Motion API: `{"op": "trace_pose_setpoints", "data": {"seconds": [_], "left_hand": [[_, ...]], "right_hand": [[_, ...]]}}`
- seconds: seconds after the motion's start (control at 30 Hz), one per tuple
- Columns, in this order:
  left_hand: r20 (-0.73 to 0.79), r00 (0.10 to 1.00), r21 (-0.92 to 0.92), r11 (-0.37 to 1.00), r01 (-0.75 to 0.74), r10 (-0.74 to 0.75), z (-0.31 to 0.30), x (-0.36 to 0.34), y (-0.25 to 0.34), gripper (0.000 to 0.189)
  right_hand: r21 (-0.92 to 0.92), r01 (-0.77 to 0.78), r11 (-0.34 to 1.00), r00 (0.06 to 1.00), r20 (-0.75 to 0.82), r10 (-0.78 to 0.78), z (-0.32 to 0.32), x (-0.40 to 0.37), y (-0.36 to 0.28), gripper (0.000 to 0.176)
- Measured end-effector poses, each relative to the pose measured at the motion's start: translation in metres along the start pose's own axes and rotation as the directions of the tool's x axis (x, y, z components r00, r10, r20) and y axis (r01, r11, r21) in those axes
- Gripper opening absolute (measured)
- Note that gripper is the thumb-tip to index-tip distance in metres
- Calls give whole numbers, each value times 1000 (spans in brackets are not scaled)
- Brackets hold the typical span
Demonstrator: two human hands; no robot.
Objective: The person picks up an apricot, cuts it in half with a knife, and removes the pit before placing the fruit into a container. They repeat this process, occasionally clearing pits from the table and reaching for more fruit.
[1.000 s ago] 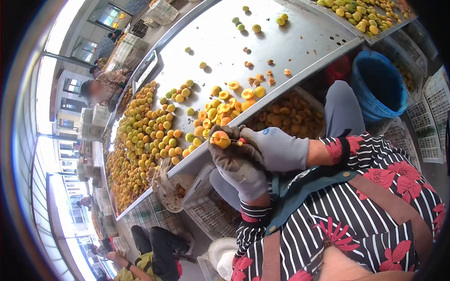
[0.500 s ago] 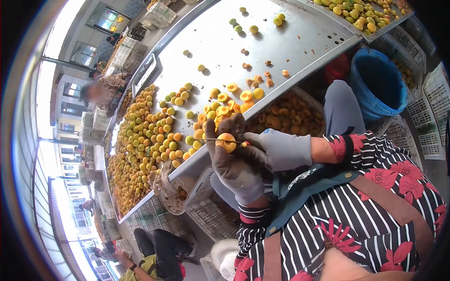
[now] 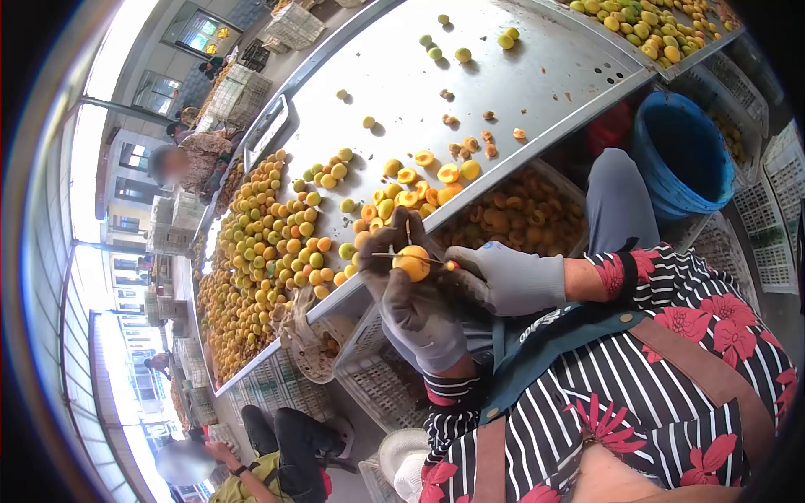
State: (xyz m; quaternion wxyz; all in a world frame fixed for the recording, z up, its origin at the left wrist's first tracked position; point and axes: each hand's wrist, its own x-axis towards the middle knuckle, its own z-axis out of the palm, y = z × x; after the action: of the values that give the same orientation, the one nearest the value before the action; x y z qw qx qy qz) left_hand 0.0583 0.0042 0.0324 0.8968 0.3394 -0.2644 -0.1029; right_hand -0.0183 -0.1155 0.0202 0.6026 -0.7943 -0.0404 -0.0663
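Observation:
My left hand [image 3: 411,306], in a dark grey glove, holds a small orange apricot [image 3: 412,263] up at the edge of the steel table [image 3: 503,75]. My right hand [image 3: 503,277], in a light grey glove, grips a thin knife [image 3: 401,256] with a red handle. Its blade lies across the top of the apricot, pointing left. Just beyond my hands a small heap of apricots and cut halves [image 3: 411,189] sits on the table. A crate of cut apricot halves [image 3: 511,214] stands below the table edge, beside my knee.
A large heap of whole apricots [image 3: 260,251] covers the table's left part. Loose fruit and pits [image 3: 470,147] lie scattered in the middle. A blue bucket [image 3: 679,151] stands at right, white plastic crates [image 3: 369,369] below. Other people work at far left and bottom left.
The apricot and both hands have shifted slightly right and down. The knife blade stays across the fruit while my left fingers have turned around it.

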Motion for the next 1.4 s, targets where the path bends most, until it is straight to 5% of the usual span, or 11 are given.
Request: {"op": "trace_pose_setpoints", "data": {"seconds": [0.03,0.1,0.27,0.53,0.63,0.73,0.9,0.97,1.1,1.23,1.4], "left_hand": [[-94,994,64,996,60,-54,4,-6,3,36],[-36,998,69,996,51,-49,-6,-6,0,31],[-68,989,-67,989,130,-134,6,-12,-20,67],[-54,977,-101,975,199,-206,-9,-15,-8,72],[-78,973,-42,975,217,-219,-6,-17,3,77],[-114,968,242,938,246,-225,-5,-16,16,76],[-116,982,107,981,160,-147,-7,-16,13,56],[16,996,197,977,78,-83,-12,-17,7,48],[-102,989,239,962,129,-107,-7,-20,-4,53],[-97,965,-89,968,235,-243,11,-26,-5,62],[-80,985,32,987,158,-156,9,-18,-2,67]], "right_hand": [[19,-8,1000,1000,19,8,0,1,-4,22],[29,-8,1000,1000,27,7,-1,2,-4,23],[4,-77,997,997,-2,77,-2,3,2,28],[-253,-32,967,998,47,46,-5,1,4,30],[-288,-26,957,994,92,54,-8,2,1,28],[-235,-19,972,990,130,51,-9,3,5,24],[-94,49,994,994,99,-40,-6,1,4,21],[-46,-13,999,991,133,19,-9,1,-3,20],[5,28,1000,998,63,-28,-4,0,9,20],[-119,-11,993,999,44,16,-4,-3,5,23],[-226,53,973,998,43,-44,-7,-5,1,28]]}}
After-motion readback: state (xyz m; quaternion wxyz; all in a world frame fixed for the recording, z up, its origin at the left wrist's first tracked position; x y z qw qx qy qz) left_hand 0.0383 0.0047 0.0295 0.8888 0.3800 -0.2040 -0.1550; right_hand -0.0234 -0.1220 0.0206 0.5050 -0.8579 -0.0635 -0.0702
